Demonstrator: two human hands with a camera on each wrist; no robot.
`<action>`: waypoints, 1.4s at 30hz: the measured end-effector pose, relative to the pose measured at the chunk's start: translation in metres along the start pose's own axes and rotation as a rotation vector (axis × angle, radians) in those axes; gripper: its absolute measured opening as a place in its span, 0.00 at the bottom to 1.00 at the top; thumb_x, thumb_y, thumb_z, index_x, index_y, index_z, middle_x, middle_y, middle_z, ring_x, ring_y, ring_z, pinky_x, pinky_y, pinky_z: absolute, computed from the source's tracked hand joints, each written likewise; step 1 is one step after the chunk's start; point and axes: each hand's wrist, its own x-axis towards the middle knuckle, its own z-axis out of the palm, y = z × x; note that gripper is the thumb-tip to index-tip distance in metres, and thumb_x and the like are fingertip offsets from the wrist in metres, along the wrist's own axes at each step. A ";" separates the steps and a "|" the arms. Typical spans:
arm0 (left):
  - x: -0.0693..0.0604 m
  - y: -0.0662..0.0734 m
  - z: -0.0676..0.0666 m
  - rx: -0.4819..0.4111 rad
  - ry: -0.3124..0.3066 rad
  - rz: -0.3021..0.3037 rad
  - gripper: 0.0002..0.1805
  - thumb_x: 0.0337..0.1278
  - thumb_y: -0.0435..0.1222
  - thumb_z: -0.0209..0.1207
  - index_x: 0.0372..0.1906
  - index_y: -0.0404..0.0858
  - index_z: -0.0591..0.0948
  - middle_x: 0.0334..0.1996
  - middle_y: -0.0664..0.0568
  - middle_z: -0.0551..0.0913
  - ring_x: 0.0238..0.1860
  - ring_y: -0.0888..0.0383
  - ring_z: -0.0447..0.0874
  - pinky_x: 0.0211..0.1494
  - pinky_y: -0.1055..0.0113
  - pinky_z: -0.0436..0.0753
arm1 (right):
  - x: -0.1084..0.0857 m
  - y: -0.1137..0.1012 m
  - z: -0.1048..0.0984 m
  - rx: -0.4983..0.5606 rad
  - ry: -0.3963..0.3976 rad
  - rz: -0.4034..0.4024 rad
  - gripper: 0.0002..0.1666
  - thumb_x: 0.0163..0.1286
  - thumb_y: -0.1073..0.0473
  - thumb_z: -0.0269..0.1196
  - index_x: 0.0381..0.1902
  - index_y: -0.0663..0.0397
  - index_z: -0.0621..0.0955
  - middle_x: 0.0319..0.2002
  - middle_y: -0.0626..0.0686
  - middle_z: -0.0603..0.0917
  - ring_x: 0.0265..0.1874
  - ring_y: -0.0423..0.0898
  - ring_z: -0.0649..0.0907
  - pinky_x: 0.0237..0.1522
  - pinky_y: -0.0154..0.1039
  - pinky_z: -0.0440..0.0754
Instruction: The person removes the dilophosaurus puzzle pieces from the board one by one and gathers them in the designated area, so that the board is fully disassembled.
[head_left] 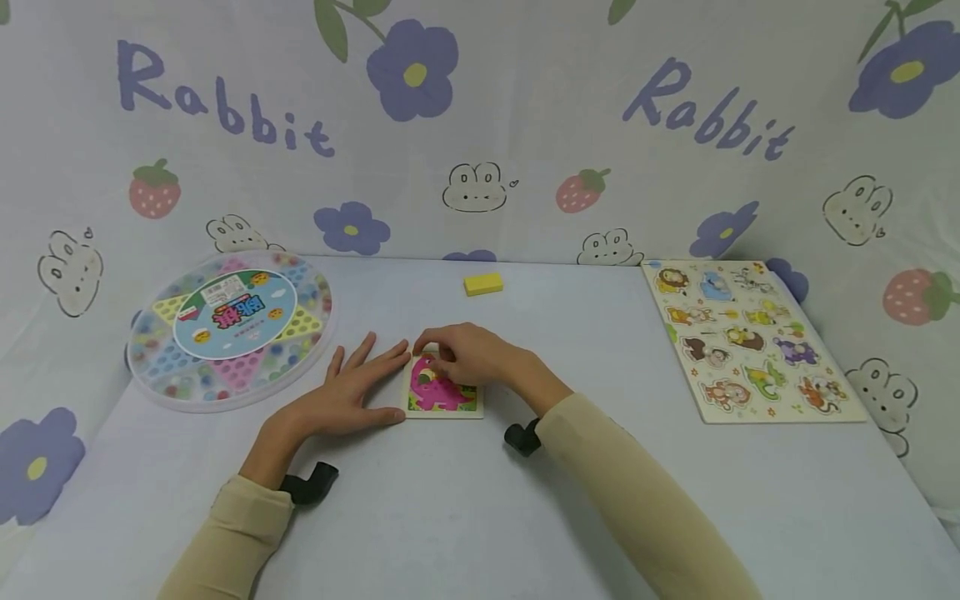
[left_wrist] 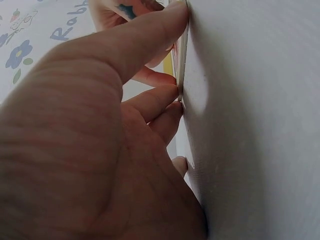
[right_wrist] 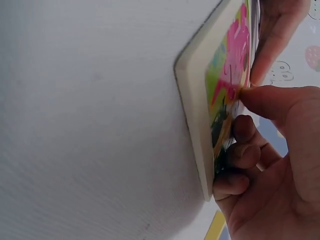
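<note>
A small square board puzzle [head_left: 442, 404] with a pink dinosaur picture lies flat on the table. My left hand [head_left: 352, 392] is at its left side, fingers spread and fairly straight. Its fingertips reach the upper left edge, and its thumb touches the lower left corner. From above, my right hand [head_left: 472, 354] covers the upper right of the puzzle. In the right wrist view, the right thumb [right_wrist: 262, 102] touches the pink picture [right_wrist: 240, 50], while the other fingers bend against the board's side. Whether a loose piece is between thumb and index finger is hidden.
A yellow block [head_left: 483, 284] lies behind the puzzle. At the left is a round Chinese checkers board [head_left: 232, 333] with a star pattern. A large animal-picture board [head_left: 750, 342] lies at the right. A printed cloth [head_left: 480, 108] hangs behind the table.
</note>
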 end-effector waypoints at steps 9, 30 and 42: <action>0.000 0.001 0.000 -0.002 0.001 0.001 0.48 0.66 0.52 0.68 0.86 0.51 0.59 0.88 0.54 0.51 0.89 0.37 0.27 0.83 0.29 0.23 | 0.002 -0.002 -0.002 0.009 -0.026 0.043 0.21 0.80 0.60 0.57 0.66 0.39 0.80 0.28 0.47 0.76 0.29 0.42 0.76 0.35 0.33 0.72; -0.001 0.003 -0.001 -0.012 0.000 0.000 0.48 0.66 0.51 0.69 0.86 0.49 0.59 0.88 0.54 0.50 0.89 0.38 0.27 0.83 0.29 0.23 | 0.004 -0.005 -0.009 0.103 -0.075 0.096 0.24 0.77 0.65 0.58 0.66 0.42 0.80 0.33 0.50 0.79 0.32 0.44 0.77 0.36 0.32 0.76; 0.000 0.002 0.000 -0.001 0.002 0.003 0.49 0.66 0.53 0.68 0.86 0.51 0.58 0.88 0.54 0.50 0.89 0.38 0.27 0.83 0.29 0.24 | 0.003 -0.006 -0.008 0.126 -0.066 0.096 0.23 0.77 0.66 0.57 0.65 0.44 0.81 0.29 0.49 0.75 0.29 0.43 0.75 0.34 0.32 0.73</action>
